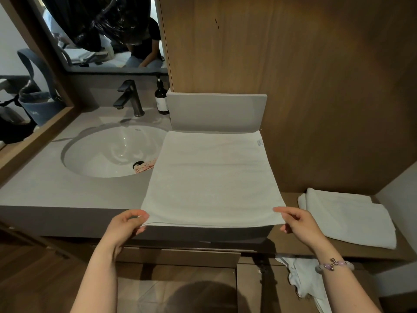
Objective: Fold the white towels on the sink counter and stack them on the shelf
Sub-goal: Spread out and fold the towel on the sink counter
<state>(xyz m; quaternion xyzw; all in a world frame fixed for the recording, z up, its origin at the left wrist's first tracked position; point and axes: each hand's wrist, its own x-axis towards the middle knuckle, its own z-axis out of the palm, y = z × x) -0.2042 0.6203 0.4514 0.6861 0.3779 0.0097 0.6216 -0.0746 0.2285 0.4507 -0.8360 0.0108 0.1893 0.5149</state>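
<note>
The white towel (214, 175) lies flat on the surface (67, 188) right of the sink (112, 152). The left hand (126, 224) and right hand (297, 222) each pinch 1 near corner. Carry both corners evenly to the far edge, matching corners squarely.

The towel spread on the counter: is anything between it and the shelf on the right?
Nothing visible stands between the towel and the shelf; a folded towel already lies there to stack on.
</note>
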